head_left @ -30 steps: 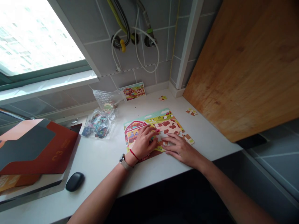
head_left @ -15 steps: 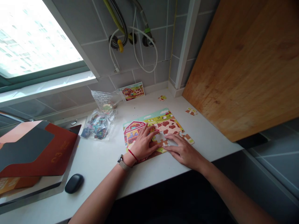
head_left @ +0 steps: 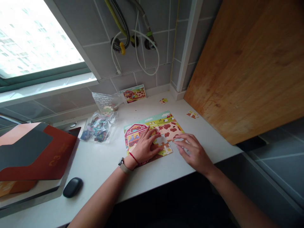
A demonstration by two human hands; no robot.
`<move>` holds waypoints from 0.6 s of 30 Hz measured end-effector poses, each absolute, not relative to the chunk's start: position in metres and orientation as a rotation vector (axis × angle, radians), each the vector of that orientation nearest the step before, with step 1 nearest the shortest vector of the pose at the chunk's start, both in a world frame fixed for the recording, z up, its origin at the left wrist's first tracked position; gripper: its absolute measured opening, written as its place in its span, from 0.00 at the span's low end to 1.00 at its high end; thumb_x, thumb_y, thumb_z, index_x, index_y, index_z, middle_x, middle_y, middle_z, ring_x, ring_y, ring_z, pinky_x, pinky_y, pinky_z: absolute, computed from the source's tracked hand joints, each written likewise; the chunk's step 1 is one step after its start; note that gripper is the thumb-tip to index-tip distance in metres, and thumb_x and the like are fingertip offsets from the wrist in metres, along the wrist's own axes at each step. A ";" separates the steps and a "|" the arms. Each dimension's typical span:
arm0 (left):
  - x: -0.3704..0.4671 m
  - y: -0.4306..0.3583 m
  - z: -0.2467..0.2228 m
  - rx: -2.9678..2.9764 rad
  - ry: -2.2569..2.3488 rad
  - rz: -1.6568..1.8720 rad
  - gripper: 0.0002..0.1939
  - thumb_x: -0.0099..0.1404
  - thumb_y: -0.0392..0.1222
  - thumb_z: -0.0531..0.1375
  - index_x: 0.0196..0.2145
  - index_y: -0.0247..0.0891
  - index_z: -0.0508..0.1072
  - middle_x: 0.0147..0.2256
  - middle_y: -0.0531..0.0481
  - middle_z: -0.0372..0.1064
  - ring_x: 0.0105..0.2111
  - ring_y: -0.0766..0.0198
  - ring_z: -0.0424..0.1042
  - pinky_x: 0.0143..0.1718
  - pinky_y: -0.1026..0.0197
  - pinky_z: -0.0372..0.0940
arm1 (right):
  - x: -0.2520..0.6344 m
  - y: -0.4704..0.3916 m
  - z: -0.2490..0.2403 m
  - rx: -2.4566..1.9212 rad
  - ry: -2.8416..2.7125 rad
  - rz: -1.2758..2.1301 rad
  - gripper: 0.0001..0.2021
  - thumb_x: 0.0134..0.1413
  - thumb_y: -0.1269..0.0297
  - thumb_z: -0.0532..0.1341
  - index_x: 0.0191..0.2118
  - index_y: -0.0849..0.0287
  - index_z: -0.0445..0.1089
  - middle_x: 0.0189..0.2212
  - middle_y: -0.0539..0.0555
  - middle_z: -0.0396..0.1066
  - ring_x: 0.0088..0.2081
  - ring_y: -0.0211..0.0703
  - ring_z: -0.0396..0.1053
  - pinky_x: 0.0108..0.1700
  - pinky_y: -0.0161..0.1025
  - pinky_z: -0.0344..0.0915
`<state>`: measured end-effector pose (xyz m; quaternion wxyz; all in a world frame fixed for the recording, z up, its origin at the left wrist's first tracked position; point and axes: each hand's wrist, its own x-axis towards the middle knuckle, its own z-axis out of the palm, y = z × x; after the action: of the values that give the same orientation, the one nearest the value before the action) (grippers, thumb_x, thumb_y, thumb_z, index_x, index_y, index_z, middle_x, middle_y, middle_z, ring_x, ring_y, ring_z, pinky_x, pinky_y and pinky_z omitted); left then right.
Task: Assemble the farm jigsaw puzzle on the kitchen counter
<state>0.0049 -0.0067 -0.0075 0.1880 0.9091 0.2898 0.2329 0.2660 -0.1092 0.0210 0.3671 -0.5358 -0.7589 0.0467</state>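
Note:
A farm-scene jigsaw puzzle point(head_left: 169, 128) lies partly joined on the white counter, with a gap near its lower right. My left hand point(head_left: 145, 146) rests flat on the puzzle with its fingers spread. At the right edge, by the brown-spotted cow part, my right hand point(head_left: 193, 152) has thumb and fingers pinched near a puzzle piece, whose outline is mostly hidden. Loose pieces lie farther back: a small yellow and red one point(head_left: 163, 101) and a brown and green one point(head_left: 192, 114). The picture card point(head_left: 133, 94) leans against the wall.
Clear plastic bags of pieces point(head_left: 99, 128) sit left of the puzzle. A black mouse point(head_left: 73, 187) and an orange-grey box point(head_left: 35, 152) are at the left. A wooden board point(head_left: 249, 69) stands at the right; hoses point(head_left: 123, 28) hang on the wall.
My right hand has moved a little to the right and lifted off the gap, its fingers more curled. A piece section at the puzzle's lower right edge is now covered or shifted. My left hand stays put.

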 end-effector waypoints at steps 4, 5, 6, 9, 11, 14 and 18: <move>0.006 -0.008 0.000 2.430 0.798 0.843 0.15 0.78 0.39 0.54 0.59 0.43 0.72 0.60 0.42 0.70 0.69 0.47 0.60 0.68 0.37 0.60 | 0.299 -0.119 0.022 -1.717 -1.855 0.035 0.17 0.66 0.59 0.62 0.57 0.51 0.77 0.50 0.61 0.75 0.50 0.60 0.74 0.56 0.56 0.74; 0.007 -0.009 0.002 2.389 0.809 0.906 0.15 0.79 0.38 0.52 0.57 0.43 0.73 0.58 0.43 0.72 0.67 0.49 0.63 0.67 0.38 0.62 | 0.308 -0.121 0.020 -1.758 -1.913 0.056 0.20 0.64 0.57 0.64 0.60 0.51 0.75 0.52 0.61 0.75 0.50 0.60 0.75 0.55 0.56 0.74; 0.007 -0.009 0.004 2.356 0.820 0.958 0.15 0.79 0.37 0.51 0.56 0.42 0.73 0.56 0.43 0.73 0.65 0.50 0.65 0.66 0.39 0.63 | 0.316 -0.122 0.019 -1.772 -1.989 0.095 0.23 0.63 0.56 0.65 0.63 0.50 0.72 0.54 0.61 0.74 0.51 0.60 0.75 0.56 0.56 0.75; 0.009 -0.009 0.005 2.329 0.820 1.019 0.13 0.78 0.37 0.52 0.54 0.42 0.74 0.52 0.43 0.75 0.61 0.50 0.68 0.63 0.41 0.66 | 0.336 -0.122 0.019 -1.720 -2.204 0.245 0.29 0.61 0.60 0.66 0.67 0.48 0.67 0.63 0.58 0.71 0.59 0.59 0.72 0.60 0.56 0.72; 0.009 -0.008 0.004 2.347 0.786 1.015 0.12 0.77 0.36 0.54 0.52 0.42 0.75 0.50 0.44 0.76 0.58 0.50 0.70 0.63 0.41 0.66 | 0.343 -0.117 0.024 -1.661 -2.298 0.343 0.29 0.61 0.64 0.66 0.68 0.48 0.67 0.66 0.57 0.69 0.63 0.57 0.70 0.64 0.56 0.69; 0.010 -0.007 0.003 2.355 0.745 1.019 0.11 0.76 0.35 0.55 0.49 0.41 0.76 0.49 0.44 0.76 0.55 0.51 0.72 0.61 0.42 0.68 | 0.345 -0.103 0.036 -1.567 -2.372 0.489 0.26 0.59 0.67 0.68 0.64 0.49 0.72 0.62 0.57 0.73 0.62 0.56 0.71 0.65 0.55 0.67; 0.011 -0.007 0.003 2.381 0.710 0.997 0.10 0.75 0.36 0.56 0.47 0.41 0.77 0.49 0.43 0.77 0.55 0.51 0.72 0.60 0.41 0.68 | 0.344 -0.085 0.048 -1.486 -2.376 0.633 0.19 0.57 0.64 0.70 0.55 0.49 0.79 0.53 0.57 0.79 0.55 0.54 0.75 0.59 0.51 0.72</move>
<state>0.0111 -0.0072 0.0029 0.2299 0.8655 0.2581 0.3625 0.3438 -0.0854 0.0476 0.1337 -0.5125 -0.8196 0.2182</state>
